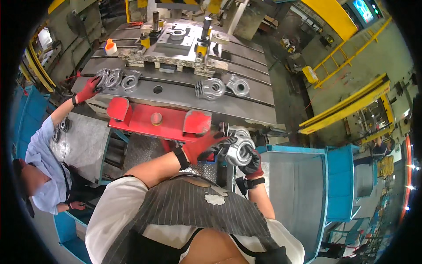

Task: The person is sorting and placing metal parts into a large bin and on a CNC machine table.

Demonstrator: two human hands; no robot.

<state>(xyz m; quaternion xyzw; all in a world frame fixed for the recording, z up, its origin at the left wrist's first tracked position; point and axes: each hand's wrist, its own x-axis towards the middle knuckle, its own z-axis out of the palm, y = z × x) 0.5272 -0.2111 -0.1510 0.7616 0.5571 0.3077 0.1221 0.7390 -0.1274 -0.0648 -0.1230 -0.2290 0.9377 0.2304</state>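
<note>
In front of me on the right, my right hand (pixel 252 166), in a red and black glove, closes on the rim of a shiny forged metal ring part (pixel 239 152). Further such metal seems to sit just behind it; how many pieces is hard to tell. My left hand (pixel 202 147), gloved alike, reaches across from the left with its fingers spread, their tips beside the ring part. Slight blur hides whether they touch it. On the slotted press table (pixel 176 97) lie more ring parts (pixel 214 89) and a single one (pixel 238 86).
A red two-button stand (pixel 154 119) fronts the table. A die (pixel 178 42) with upright posts stands behind. At left, a co-worker's gloved hand (pixel 88 89) touches several ring parts (pixel 115 80). A blue-framed grey bin (pixel 294 193) is at my right. Yellow guards (pixel 343 105) stand further right.
</note>
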